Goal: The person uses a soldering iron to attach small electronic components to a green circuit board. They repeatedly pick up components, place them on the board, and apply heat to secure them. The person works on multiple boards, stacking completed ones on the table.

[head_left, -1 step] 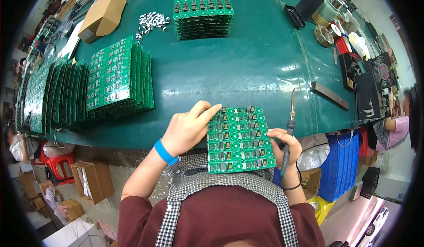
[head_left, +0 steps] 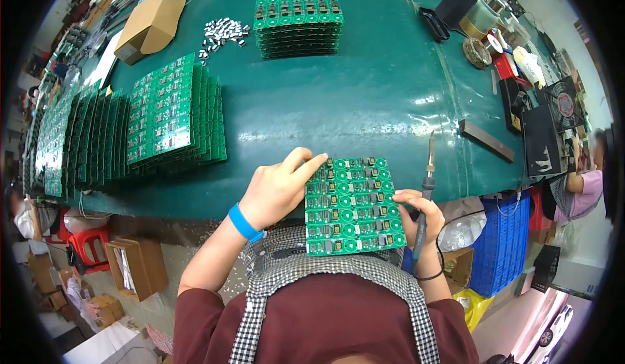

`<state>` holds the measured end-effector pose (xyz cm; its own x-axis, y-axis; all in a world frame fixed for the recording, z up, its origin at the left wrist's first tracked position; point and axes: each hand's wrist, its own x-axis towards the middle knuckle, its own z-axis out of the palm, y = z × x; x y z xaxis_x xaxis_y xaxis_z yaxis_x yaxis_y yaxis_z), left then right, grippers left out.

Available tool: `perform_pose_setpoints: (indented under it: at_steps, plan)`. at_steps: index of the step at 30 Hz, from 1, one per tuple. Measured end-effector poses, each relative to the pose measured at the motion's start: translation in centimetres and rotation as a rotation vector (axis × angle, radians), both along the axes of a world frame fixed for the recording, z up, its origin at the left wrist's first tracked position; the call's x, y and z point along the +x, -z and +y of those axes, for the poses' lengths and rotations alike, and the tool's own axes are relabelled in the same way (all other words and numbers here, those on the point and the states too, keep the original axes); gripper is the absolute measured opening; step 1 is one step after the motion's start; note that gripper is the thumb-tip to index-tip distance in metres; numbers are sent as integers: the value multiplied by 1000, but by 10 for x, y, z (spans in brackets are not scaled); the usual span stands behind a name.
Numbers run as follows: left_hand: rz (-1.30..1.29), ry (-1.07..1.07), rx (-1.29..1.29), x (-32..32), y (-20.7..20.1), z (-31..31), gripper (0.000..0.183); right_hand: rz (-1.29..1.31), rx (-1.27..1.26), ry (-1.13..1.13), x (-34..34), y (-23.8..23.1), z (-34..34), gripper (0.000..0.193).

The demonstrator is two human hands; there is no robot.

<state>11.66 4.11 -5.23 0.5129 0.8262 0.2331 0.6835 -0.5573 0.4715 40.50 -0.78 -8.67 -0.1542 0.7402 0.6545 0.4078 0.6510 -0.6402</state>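
A green circuit board panel (head_left: 355, 206), covered with rows of small components and round pads, is held just in front of my apron at the table's near edge. My left hand (head_left: 277, 188) grips its upper left edge, thumb and forefinger near the top corner. On the other side, my right hand (head_left: 420, 213) pinches the board's right edge with thumb and fingertips. That same hand also carries a soldering iron (head_left: 428, 185), its handle lying across the fingers and its tip pointing up and away from me. A dark cord trails from the handle by my wrist.
Stacked circuit boards (head_left: 299, 22) stand at the far middle; more lean in rows (head_left: 159, 113) on the left. Small white-and-black parts (head_left: 224, 33) lie loose beside an open cardboard box (head_left: 151, 24). At right are a dark metal bar (head_left: 486, 140), a fan unit (head_left: 561, 107) and a blue crate (head_left: 500, 243).
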Motion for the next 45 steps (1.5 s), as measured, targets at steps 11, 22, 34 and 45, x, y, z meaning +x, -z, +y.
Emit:
perform_pose_setpoints:
  at_steps: [11,22,34,45]
  plan:
    - [44,65,-19,6,4,14,51,-13,4,8,1,0,1,41]
    - [-16,76,86,6,1,8,47,9,-4,10,1,-2,4,42]
    - [2,92,165,7,4,7,50,15,13,7,1,-4,7,41]
    - [-171,166,-8,6,-1,-2,51,17,14,4,1,-3,7,42]
